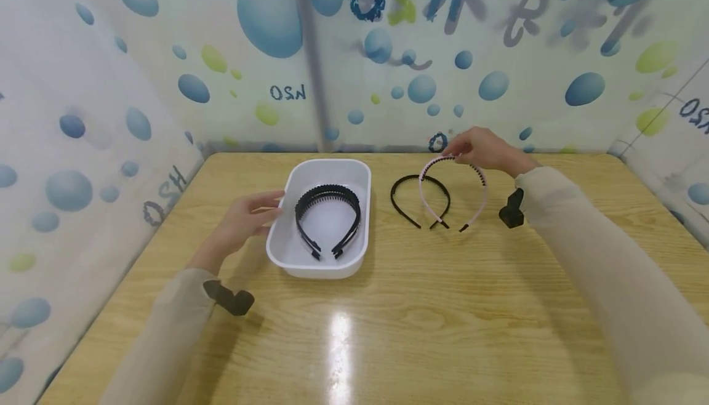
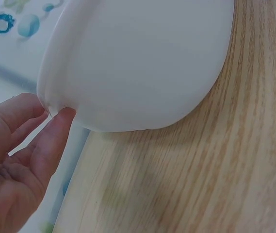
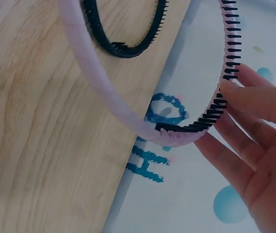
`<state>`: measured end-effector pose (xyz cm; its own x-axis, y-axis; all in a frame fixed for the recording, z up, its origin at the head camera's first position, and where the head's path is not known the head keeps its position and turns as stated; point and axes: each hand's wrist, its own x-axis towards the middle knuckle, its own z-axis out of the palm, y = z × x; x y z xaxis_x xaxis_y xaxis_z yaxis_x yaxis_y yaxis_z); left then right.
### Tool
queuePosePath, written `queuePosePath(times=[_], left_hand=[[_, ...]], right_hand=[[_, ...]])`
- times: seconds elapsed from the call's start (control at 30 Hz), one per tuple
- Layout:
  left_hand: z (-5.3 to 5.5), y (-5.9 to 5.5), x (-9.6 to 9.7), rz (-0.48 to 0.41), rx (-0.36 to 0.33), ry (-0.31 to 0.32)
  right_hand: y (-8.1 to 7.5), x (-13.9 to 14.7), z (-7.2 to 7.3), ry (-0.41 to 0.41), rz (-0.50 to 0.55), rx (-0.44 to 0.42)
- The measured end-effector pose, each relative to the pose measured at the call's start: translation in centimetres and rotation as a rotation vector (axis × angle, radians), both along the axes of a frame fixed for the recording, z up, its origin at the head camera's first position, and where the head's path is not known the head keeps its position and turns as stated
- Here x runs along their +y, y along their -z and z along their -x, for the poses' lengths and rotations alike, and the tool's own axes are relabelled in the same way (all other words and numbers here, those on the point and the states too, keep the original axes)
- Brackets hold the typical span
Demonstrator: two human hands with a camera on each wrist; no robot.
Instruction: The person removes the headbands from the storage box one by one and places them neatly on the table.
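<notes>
My right hand [image 1: 483,148] pinches a pink headband [image 3: 96,80] with black comb teeth at the top of its arch, its two ends hanging down. Below and to its left, a plain black headband [image 1: 394,191] lies on the table, partly overlapped by the pink one in the head view. At the left side of a white plastic basin [image 1: 364,232], my left hand [image 1: 242,223] touches the rim and outer wall with nearly straight fingers. Several black toothed headbands [image 1: 301,200] lie stacked inside the basin, arches toward the back.
The wooden table [image 1: 421,331] ends at the back against a wall covering [image 1: 343,72] printed with blue and green ovals. Similar coverings rise at the left and right sides. Dark wrist mounts [image 1: 512,208] sit at both sleeves.
</notes>
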<state>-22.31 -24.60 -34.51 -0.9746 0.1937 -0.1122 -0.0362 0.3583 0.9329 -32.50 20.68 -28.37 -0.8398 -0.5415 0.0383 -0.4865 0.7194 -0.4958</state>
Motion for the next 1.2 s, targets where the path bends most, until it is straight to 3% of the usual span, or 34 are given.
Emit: queuePosePath(times=[0.8, 1.2], left_hand=[[0.2, 0.1, -0.2, -0.017, 0.0, 0.006], [0.2, 0.1, -0.2, -0.023, 0.001, 0.008]], right_hand=[[2.1, 4.2, 0.6, 0.068, -0.006, -0.026], [2.9, 5.3, 0.8, 0.097, -0.033, -0.134]])
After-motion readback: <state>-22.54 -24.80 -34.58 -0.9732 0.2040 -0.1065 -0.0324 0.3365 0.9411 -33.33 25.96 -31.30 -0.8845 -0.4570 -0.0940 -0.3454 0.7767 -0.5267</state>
